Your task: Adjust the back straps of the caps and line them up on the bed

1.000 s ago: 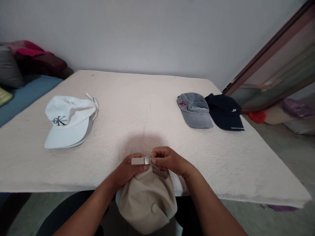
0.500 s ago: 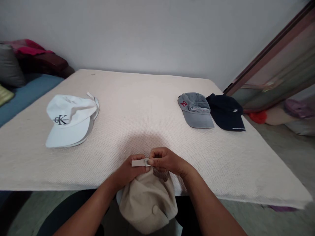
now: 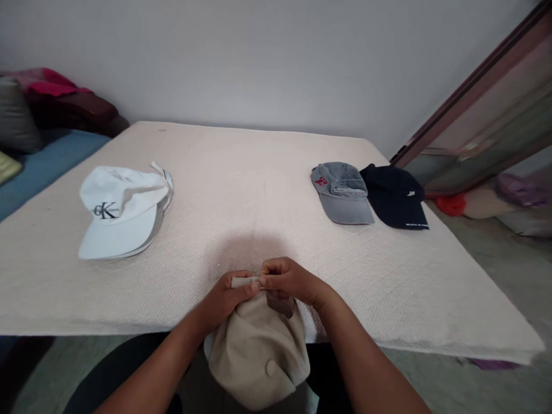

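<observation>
A beige cap (image 3: 259,356) hangs at the table's front edge, its crown button toward me and its back strap (image 3: 242,282) uppermost. My left hand (image 3: 226,299) is closed on the strap, with the thumb laid over it near the buckle. Pinching the same strap from the right is my right hand (image 3: 288,280), thumb against fingers. The buckle itself is mostly covered by the thumbs. Below my right hand the cap's rear opening (image 3: 280,303) shows as a dark gap.
On the cloth-covered table (image 3: 241,195), a white cap (image 3: 125,207) with black letters lies at the left, seemingly over another brim. A grey cap (image 3: 342,192) overlaps a navy cap (image 3: 397,195) at the right. A wall (image 3: 259,63) stands behind.
My left thumb has moved up and right onto the strap near the buckle, covering part that showed before. My right hand keeps its pinch, and the other caps stay put.
</observation>
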Demonstrator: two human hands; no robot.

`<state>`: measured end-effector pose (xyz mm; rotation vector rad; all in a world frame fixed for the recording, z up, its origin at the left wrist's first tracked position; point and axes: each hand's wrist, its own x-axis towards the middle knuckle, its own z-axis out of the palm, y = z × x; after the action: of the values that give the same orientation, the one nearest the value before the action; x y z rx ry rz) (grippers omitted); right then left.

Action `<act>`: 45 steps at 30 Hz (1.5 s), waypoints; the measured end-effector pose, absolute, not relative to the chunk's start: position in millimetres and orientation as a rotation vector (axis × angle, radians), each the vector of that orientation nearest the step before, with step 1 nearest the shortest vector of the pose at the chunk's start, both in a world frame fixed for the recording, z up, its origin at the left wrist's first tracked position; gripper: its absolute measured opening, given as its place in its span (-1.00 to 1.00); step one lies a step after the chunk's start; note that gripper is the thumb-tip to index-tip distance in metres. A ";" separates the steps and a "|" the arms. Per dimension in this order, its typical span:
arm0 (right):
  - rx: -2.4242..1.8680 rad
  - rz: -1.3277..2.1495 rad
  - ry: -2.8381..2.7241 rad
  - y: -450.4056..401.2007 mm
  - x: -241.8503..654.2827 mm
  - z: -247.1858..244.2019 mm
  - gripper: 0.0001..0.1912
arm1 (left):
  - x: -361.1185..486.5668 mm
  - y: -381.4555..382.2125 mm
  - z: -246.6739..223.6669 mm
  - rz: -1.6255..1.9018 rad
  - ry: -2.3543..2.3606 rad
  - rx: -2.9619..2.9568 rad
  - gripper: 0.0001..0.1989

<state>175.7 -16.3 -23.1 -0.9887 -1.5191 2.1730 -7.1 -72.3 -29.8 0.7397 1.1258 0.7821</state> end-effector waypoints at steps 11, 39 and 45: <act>-0.892 2.213 -1.574 -19.6 176.9 -16.8 -0.67 | -2.9 -69.3 -14.8 0.802 0.939 0.681 -0.81; -0.892 2.109 -0.768 -13.3 183.8 -15.0 -0.77 | -36.5 -44.9 9.5 0.915 0.931 0.118 -0.59; -0.877 1.721 -0.520 5.0 196.4 -20.0 -0.77 | -19.4 -57.5 2.1 0.891 0.940 0.241 -0.67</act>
<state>196.4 5.0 -20.0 -0.8769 -0.5197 1.7206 -19.4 -57.5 2.1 0.2412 0.9400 0.8907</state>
